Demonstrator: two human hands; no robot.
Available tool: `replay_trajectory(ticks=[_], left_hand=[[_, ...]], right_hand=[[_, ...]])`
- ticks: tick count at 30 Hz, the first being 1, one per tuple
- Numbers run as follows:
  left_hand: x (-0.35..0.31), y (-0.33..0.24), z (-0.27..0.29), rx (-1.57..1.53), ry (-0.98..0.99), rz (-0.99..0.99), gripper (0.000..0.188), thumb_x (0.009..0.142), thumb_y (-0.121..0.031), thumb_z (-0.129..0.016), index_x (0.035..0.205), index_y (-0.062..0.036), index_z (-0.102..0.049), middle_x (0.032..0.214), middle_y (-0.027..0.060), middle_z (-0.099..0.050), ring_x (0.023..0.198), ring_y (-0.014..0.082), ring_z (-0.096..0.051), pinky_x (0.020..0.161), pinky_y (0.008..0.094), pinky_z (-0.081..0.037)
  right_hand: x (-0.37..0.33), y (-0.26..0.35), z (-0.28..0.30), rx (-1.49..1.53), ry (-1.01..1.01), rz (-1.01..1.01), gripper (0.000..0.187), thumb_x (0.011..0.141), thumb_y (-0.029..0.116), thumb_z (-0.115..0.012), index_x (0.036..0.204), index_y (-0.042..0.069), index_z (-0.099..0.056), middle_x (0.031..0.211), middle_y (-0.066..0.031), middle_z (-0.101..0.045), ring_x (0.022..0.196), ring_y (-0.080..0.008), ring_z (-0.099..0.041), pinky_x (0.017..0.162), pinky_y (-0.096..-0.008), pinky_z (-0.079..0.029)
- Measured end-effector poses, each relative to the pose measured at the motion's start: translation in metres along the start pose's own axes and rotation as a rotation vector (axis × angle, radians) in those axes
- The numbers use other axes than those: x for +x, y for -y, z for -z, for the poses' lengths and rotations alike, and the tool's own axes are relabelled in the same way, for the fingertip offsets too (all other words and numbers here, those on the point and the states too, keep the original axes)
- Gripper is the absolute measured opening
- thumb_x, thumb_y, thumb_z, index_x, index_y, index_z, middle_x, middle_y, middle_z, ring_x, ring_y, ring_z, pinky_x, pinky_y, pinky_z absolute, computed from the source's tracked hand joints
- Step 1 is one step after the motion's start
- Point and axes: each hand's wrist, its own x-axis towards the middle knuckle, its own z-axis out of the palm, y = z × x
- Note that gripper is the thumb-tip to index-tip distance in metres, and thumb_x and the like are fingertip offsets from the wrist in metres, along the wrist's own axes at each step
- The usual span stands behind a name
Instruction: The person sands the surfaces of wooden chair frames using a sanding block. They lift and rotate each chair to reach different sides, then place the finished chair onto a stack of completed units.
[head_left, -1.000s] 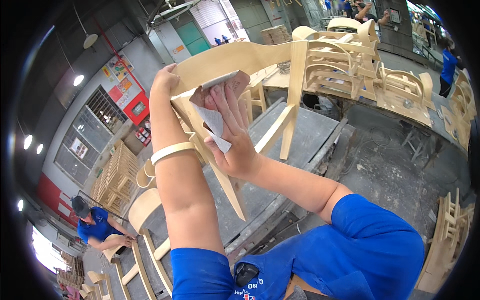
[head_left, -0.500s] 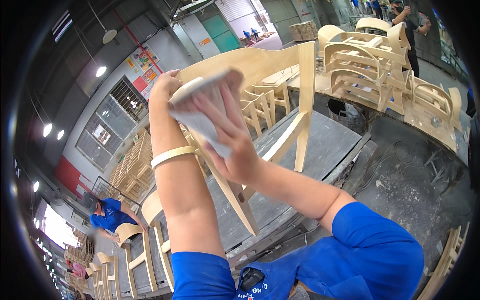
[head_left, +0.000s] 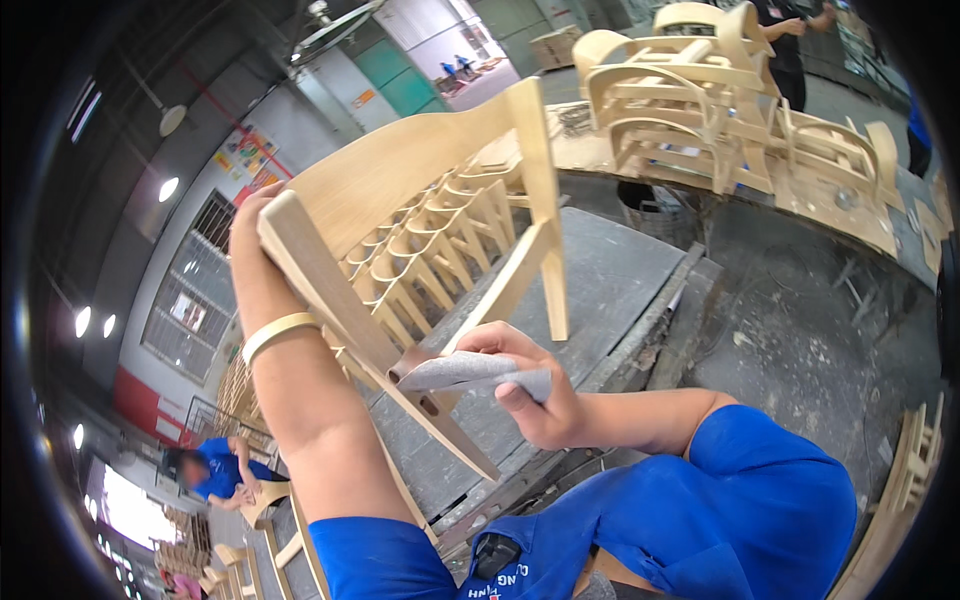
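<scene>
Bench (head_left: 625, 265) below the fingers, chair frame (head_left: 400, 160) tilted between them, left hand (head_left: 255, 208) curled round its top corner, right hand (head_left: 548, 402) dropped lower, fingers closed on folded sandpaper (head_left: 460, 373) by the leg (head_left: 335, 285), so rubbing seems shifted off that corner.

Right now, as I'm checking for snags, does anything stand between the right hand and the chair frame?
Only the folded grey sheet, pinched in the right hand, lies between; nothing else visible blocks the chair frame.
</scene>
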Motion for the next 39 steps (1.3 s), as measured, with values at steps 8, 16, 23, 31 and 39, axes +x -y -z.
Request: replay_trajectory(ticks=[8, 16, 23, 31, 39], left_hand=[[0.040, -0.027, -0.042, -0.348, 0.026, 0.037, 0.051, 0.077, 0.011, -0.041, 0.126, -0.0005, -0.052, 0.125, 0.0188, -0.054, 0.102, 0.0261, -0.062, 0.079, 0.0347, -0.054], [0.075, -0.035, -0.067, -0.494, 0.061, -0.295, 0.061, 0.071, 0.015, -0.031, 0.127, 0.0004, -0.053, 0.145, 0.0201, -0.032, 0.114, 0.0283, -0.056, 0.083, 0.0322, -0.052], [-0.004, -0.044, -0.083, -0.464, 0.124, -0.343, 0.053, 0.073, 0.005, -0.039, 0.124, 0.0037, -0.053, 0.122, 0.0115, -0.055, 0.101, 0.0174, -0.057, 0.084, 0.0279, -0.048], [-0.089, -0.014, -0.070, -0.758, 0.073, -0.381, 0.047, 0.080, -0.010, -0.037, 0.122, 0.0026, -0.053, 0.122, 0.0131, -0.054, 0.106, 0.0212, -0.056, 0.090, 0.0290, -0.046], [-0.128, -0.005, -0.079, -0.487, -0.169, -0.547, 0.042, 0.086, -0.018, -0.046, 0.122, 0.0011, -0.050, 0.119, 0.0140, -0.056, 0.109, 0.0208, -0.055, 0.094, 0.0319, -0.045]], right_hand=[[0.037, -0.002, 0.017, 0.081, -0.229, -0.321, 0.055, 0.091, 0.026, -0.060, 0.132, -0.002, -0.038, 0.118, -0.0122, -0.053, 0.111, -0.0187, -0.050, 0.094, -0.0320, -0.039], [0.053, -0.007, 0.043, -0.277, -0.343, -0.024, 0.035, 0.084, 0.015, -0.066, 0.113, -0.003, -0.058, 0.115, -0.0173, -0.054, 0.103, -0.0305, -0.054, 0.090, -0.0363, -0.041], [0.031, 0.009, 0.062, -0.289, -0.393, -0.099, 0.027, 0.082, 0.015, -0.067, 0.104, -0.001, -0.063, 0.113, -0.0197, -0.052, 0.102, -0.0358, -0.052, 0.089, -0.0391, -0.042], [0.017, 0.009, 0.004, -0.482, -0.034, -0.058, 0.024, 0.082, 0.023, -0.068, 0.094, 0.002, -0.065, 0.119, -0.0237, -0.043, 0.099, -0.0382, -0.054, 0.082, -0.0387, -0.048], [0.013, -0.019, -0.063, -0.631, 0.093, -0.012, 0.022, 0.077, 0.015, -0.064, 0.097, 0.006, -0.065, 0.122, -0.0252, -0.040, 0.086, -0.0292, -0.061, 0.062, -0.0279, -0.055]])
